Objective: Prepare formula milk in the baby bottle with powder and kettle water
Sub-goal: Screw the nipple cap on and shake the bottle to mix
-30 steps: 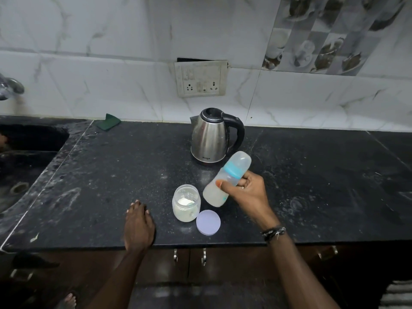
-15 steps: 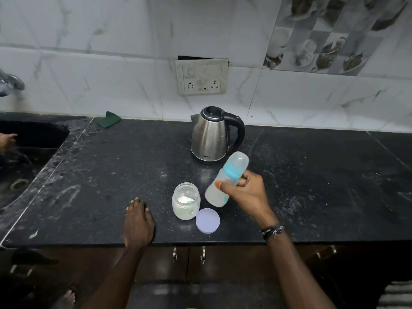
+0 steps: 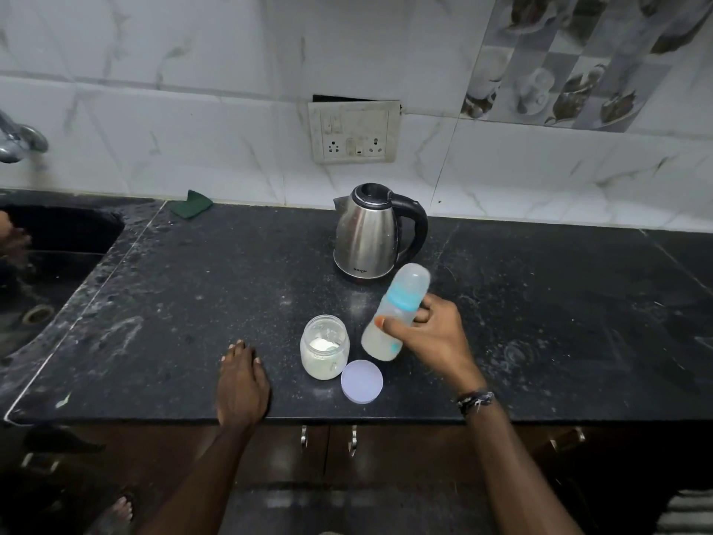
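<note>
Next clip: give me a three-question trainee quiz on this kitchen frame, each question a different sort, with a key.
1. True or false: the powder jar has its lid screwed on.
2. Which hand holds the baby bottle? A) left B) right C) neither
3. Fill in: the left hand rests flat on the ____.

Key
1. False; the lid lies on the countertop beside the open jar.
2. B; the right hand grips the tilted, capped bottle in front of the kettle.
3. Countertop.

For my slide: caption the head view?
Right hand tilts capped baby bottle beside open powder jar; left hand rests on counter.
</note>
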The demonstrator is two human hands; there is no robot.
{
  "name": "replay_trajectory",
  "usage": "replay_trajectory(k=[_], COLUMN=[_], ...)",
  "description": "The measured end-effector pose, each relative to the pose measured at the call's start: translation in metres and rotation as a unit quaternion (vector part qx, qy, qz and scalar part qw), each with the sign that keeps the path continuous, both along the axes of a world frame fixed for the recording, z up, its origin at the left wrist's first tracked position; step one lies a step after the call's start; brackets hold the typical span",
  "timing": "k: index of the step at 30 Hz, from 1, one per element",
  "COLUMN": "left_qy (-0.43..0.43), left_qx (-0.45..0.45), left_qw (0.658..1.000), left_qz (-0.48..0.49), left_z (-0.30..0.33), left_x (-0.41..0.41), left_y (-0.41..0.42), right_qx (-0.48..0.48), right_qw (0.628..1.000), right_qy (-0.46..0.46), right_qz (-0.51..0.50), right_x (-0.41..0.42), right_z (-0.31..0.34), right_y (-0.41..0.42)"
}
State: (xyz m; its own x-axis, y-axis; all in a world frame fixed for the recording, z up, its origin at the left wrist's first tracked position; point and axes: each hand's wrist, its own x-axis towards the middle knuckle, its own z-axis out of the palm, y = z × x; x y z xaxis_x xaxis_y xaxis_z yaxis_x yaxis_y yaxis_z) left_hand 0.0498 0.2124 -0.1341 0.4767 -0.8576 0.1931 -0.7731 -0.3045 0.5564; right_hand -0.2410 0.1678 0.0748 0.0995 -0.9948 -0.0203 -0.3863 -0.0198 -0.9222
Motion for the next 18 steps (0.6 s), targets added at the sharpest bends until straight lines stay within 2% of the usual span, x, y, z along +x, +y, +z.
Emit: replay_trajectory(k=[3,6,9,13,16,18], left_qy=[-0.002,0.006,0.004,0.007,0.001,0.003], left_qx=[-0.007,-0.009,-0.005,-0.002,-0.001,-0.003], left_qw=[1.000,1.000,1.000,1.000,1.000,1.000], left_qz=[0.001,-0.002,0.003,0.003,0.005,0.004], left_z=[0.0005,0.0023,0.0018,0.0043,0.0019,0.0027], left_x=[0.0020,-0.0001,-0.0004,-0.0011,-0.0006,0.0008], left_y=[-0.0004,-0.0002,0.0014,0.0001,0.0018,-0.0002], right_qx=[0.036,-0.004,0.055,0.000,0.049,0.029], right_qw=[0.999,1.000,0.997,0.999,0.997,0.998], right_qy=[-0.014,-0.017,-0.049,-0.045,-0.050,-0.045], right_qz=[0.023,-0.001,0.009,0.001,0.012,0.019], right_x=[0.0008,0.0000,0.0000,-0.0013,-0.0019,-0.0030], right_z=[0.0005,-0.0034,0.0001,-0.0013,0.0025,0.0009], right_y=[0.0000,0.0011,-0.0004,0.0005,-0.0020,-0.0009])
